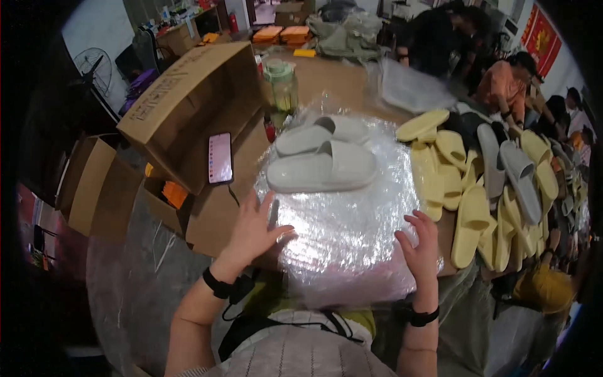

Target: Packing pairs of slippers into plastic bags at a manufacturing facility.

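Head view looks down at a counter (339,78). Near, a shiny plastic sheet (342,226) lies flat. Two white slippers (321,164) sit on its far part. Left hand (254,229) and right hand (421,248) press its edges, fingers spread apart.

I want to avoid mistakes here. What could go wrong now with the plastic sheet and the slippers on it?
The pale grey slippers lie loose on the clear plastic sheet; a tug by the left hand or right hand might slide them off. The phone leaning on the cardboard box could slip.
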`<control>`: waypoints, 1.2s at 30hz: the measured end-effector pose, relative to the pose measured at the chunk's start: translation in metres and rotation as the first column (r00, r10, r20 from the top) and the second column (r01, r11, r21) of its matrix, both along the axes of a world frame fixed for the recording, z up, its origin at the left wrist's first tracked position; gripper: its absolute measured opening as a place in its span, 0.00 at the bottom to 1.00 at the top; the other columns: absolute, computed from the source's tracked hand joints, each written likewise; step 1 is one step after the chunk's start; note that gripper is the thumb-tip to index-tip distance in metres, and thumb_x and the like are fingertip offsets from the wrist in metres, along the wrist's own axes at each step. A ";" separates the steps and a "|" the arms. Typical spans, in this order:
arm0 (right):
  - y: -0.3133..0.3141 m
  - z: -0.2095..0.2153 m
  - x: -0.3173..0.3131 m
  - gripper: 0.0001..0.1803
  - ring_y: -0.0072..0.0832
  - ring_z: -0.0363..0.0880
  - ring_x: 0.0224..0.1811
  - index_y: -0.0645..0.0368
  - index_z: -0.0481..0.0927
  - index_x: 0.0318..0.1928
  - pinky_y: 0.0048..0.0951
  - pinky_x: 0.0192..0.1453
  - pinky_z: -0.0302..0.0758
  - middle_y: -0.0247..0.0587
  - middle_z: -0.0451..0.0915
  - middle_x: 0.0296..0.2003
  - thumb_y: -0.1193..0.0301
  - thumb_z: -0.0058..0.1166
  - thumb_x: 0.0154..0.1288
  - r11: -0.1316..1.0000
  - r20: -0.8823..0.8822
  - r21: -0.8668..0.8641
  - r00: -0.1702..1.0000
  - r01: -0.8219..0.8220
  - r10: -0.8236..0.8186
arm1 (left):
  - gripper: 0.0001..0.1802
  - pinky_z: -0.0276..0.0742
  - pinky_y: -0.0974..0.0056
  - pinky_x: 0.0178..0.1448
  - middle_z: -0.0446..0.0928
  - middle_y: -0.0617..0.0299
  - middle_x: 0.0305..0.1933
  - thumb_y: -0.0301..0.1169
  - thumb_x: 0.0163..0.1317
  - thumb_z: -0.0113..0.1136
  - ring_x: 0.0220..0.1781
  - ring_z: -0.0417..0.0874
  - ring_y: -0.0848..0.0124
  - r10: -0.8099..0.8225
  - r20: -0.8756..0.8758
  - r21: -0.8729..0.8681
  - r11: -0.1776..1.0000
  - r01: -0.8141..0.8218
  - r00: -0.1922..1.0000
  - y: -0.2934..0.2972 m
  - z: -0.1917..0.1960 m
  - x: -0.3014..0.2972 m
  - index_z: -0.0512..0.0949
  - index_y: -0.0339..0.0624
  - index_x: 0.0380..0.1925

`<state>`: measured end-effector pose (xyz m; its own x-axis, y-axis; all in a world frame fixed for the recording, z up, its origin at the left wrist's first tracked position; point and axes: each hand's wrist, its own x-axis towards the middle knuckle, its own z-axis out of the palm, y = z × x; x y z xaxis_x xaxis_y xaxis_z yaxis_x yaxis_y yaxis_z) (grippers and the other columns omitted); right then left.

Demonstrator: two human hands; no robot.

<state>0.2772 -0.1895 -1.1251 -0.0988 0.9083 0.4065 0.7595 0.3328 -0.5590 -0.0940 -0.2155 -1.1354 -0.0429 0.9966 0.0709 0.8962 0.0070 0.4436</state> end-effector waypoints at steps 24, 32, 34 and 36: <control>0.192 -0.011 -0.191 0.19 0.38 0.73 0.53 0.54 0.80 0.45 0.37 0.51 0.70 0.40 0.79 0.46 0.70 0.61 0.48 0.942 0.795 0.001 0.572 -0.336 0.203 | 0.44 0.70 0.39 0.62 0.60 0.25 0.67 0.64 0.55 0.62 0.63 0.68 0.28 -0.225 -0.205 0.093 0.964 0.247 0.953 -0.016 -0.038 0.049 0.70 0.51 0.67; 0.203 0.000 -0.147 0.05 0.38 0.74 0.46 0.52 0.82 0.28 0.39 0.50 0.71 0.35 0.80 0.33 0.70 0.53 0.54 0.899 0.693 0.191 0.703 -0.395 0.161 | 0.42 0.68 0.39 0.62 0.64 0.31 0.66 0.64 0.52 0.64 0.63 0.68 0.33 -0.181 -0.258 0.135 0.966 0.221 0.949 -0.018 -0.039 0.052 0.73 0.54 0.63; 0.185 0.027 -0.118 0.04 0.37 0.73 0.45 0.51 0.81 0.30 0.37 0.50 0.71 0.34 0.78 0.33 0.70 0.52 0.55 0.870 0.658 0.211 0.723 -0.446 0.211 | 0.41 0.66 0.39 0.62 0.67 0.35 0.61 0.63 0.52 0.65 0.62 0.68 0.37 -0.189 -0.196 0.166 0.961 0.223 0.962 -0.017 -0.037 0.052 0.74 0.55 0.62; 0.164 0.045 -0.087 0.04 0.37 0.73 0.45 0.50 0.80 0.31 0.37 0.50 0.71 0.33 0.77 0.33 0.70 0.52 0.55 0.863 0.677 0.172 0.693 -0.475 0.247 | 0.40 0.64 0.42 0.60 0.68 0.37 0.60 0.59 0.53 0.66 0.54 0.70 0.40 -0.235 -0.157 0.138 0.957 0.257 0.959 -0.019 -0.024 0.052 0.73 0.51 0.63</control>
<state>0.1898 -0.0257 -1.0802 -0.7203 0.5804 0.3798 0.6714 0.7210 0.1715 -0.0424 -0.2347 -1.1597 0.2232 0.9512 0.2132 0.9138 -0.2803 0.2941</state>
